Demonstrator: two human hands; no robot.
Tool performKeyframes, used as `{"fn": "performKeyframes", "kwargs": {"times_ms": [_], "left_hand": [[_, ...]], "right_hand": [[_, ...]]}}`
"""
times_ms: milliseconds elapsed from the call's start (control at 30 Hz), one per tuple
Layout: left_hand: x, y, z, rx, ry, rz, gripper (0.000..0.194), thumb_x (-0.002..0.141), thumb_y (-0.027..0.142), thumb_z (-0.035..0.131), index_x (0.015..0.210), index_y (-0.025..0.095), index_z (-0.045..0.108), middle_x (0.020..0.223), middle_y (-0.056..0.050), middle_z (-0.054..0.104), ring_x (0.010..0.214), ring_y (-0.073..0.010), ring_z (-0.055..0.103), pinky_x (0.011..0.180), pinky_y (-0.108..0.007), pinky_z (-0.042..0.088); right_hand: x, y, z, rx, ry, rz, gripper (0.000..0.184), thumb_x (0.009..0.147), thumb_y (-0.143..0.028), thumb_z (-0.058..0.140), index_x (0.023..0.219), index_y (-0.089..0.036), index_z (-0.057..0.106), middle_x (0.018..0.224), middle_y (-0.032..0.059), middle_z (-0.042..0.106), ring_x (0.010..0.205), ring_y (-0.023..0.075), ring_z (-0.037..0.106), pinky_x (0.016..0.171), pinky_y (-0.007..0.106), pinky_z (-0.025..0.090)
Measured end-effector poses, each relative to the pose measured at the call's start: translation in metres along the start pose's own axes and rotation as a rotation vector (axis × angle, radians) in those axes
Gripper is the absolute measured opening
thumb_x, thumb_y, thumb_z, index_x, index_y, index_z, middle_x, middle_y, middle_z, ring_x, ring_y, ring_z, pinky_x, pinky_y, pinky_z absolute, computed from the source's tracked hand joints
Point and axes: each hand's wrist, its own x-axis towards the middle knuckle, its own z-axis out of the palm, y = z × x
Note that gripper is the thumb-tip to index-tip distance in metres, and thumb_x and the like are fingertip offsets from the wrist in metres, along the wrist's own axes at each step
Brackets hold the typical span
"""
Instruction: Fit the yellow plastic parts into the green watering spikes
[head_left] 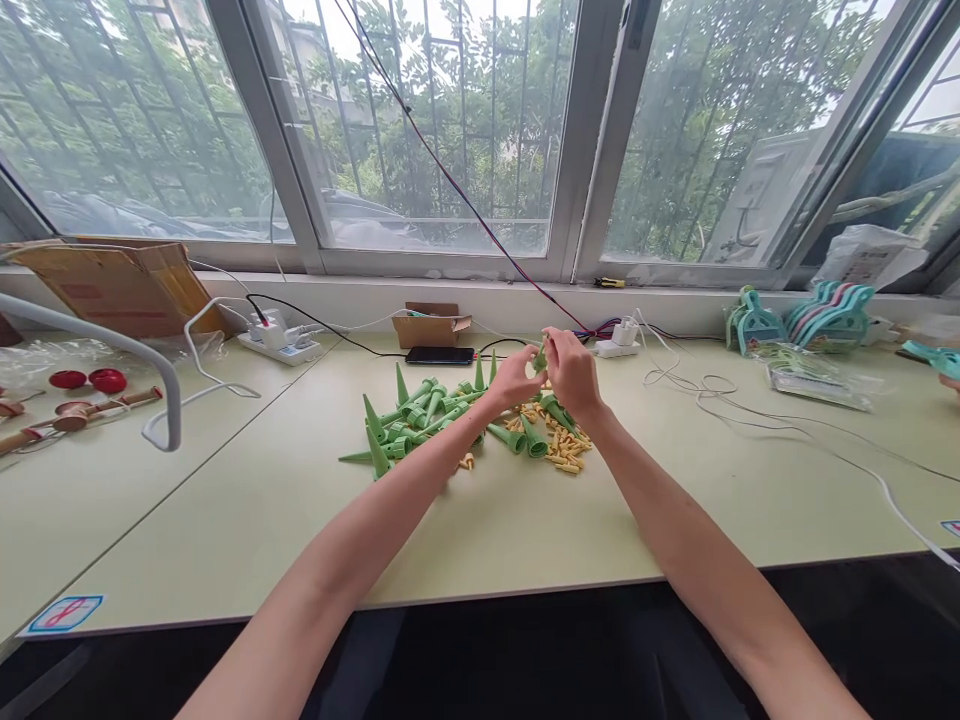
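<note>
My left hand (516,380) pinches a small green plastic piece (539,360), raised above the table. Beside it, my right hand (571,372) has its fingers closed at the top of the same piece; whether a small yellow part sits between those fingertips I cannot make out. Under and left of my hands lies a pile of green plastic cones (420,410), some standing on end and others on their sides. Small yellow plastic pieces (564,445) are heaped below my right hand. My hands and forearms hide part of both heaps.
Behind the heaps are a black phone (439,356) and a small cardboard box (430,325). Power strips (279,346) and loose white cables (735,400) lie towards the back. Turquoise plastic items (829,318) stand at the right. A grey metal tube (97,335) juts in from the left.
</note>
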Motion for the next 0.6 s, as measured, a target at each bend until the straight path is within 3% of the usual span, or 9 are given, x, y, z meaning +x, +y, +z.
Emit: {"fn": "performKeyframes", "kwargs": {"times_ms": [100, 300, 600], "left_hand": [[0.005, -0.002, 0.001, -0.024, 0.003, 0.035, 0.022, 0.083, 0.024, 0.057, 0.101, 0.017, 0.066, 0.107, -0.009, 0.071, 0.104, -0.0224, 0.064, 0.089, -0.030, 0.047], [0.010, -0.007, 0.006, 0.055, -0.014, 0.008, 0.015, 0.082, 0.030, 0.062, 0.086, 0.016, 0.068, 0.092, -0.008, 0.072, 0.090, -0.0216, 0.064, 0.081, -0.030, 0.048], [0.013, -0.002, 0.007, 0.158, -0.077, -0.031, 0.022, 0.084, 0.032, 0.056, 0.078, 0.015, 0.069, 0.082, -0.009, 0.070, 0.079, -0.0211, 0.062, 0.072, -0.030, 0.046]], "right_hand": [[0.001, 0.000, -0.006, 0.038, 0.039, -0.022, 0.034, 0.103, -0.034, 0.032, 0.111, -0.016, 0.060, 0.095, 0.0113, 0.066, 0.085, 0.0211, 0.062, 0.074, 0.032, 0.048], [0.000, 0.015, -0.019, -0.013, 0.326, 0.091, 0.033, 0.103, -0.037, 0.032, 0.099, -0.017, 0.058, 0.086, 0.0102, 0.062, 0.066, 0.0181, 0.055, 0.065, 0.033, 0.045], [-0.004, 0.027, -0.015, -0.100, 0.342, 0.175, 0.033, 0.101, -0.038, 0.035, 0.095, -0.018, 0.060, 0.087, 0.0108, 0.061, 0.073, 0.0207, 0.057, 0.066, 0.033, 0.044]]}}
